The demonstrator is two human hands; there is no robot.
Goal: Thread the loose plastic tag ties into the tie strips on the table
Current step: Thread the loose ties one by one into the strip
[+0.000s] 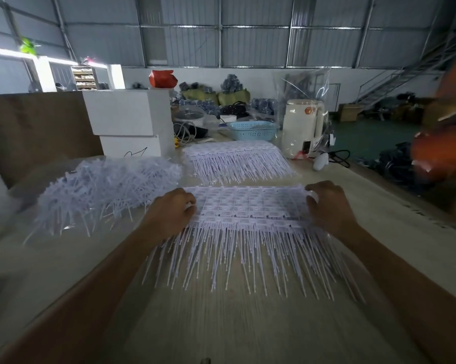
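A wide stack of white tie strips (250,206) lies on the wooden table (221,324) in front of me, its thin tails fanning toward me. My left hand (170,212) grips the stack's left end with curled fingers. At the right end, my right hand (329,206) grips the stack the same way. A second, similar stack of strips (237,160) lies farther back. A tangled heap of loose plastic tag ties (103,185) sits on a clear plastic sheet to the left.
White boxes (127,119) stand behind the loose heap, beside a brown board (32,132). A blue basket (252,130) and a white appliance (302,127) sit at the back. A blurred person in orange (447,143) is at the right edge.
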